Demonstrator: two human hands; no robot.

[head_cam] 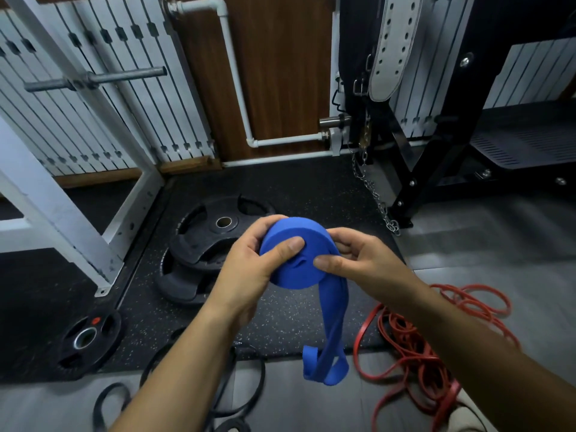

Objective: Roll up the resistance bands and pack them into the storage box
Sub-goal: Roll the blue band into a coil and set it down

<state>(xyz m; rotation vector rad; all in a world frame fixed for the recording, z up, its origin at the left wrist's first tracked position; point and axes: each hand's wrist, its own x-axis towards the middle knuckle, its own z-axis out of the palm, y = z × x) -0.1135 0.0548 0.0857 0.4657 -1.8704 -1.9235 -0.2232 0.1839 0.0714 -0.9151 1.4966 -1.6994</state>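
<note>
Centre: rolled band (296,254); stacked plates (212,244) on mat (296,188) behind it, left; small plate (87,338) near left; tangled bands (420,338) on floor (467,244), right.

Wt plates (199,244) on mat (311,188); chain (371,185), belt (396,48).

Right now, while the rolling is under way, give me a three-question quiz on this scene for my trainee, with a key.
1. True or false: the blue band is fully rolled, with nothing hanging loose.
2. What holds the roll? A) one hand only B) both hands C) neither hand
3. Fill in: the tangled bands lying at the right are coloured ____.

Key:
1. False: a tail hangs below the roll.
2. B: the left hand and the right hand both grip it.
3. Red.
</note>
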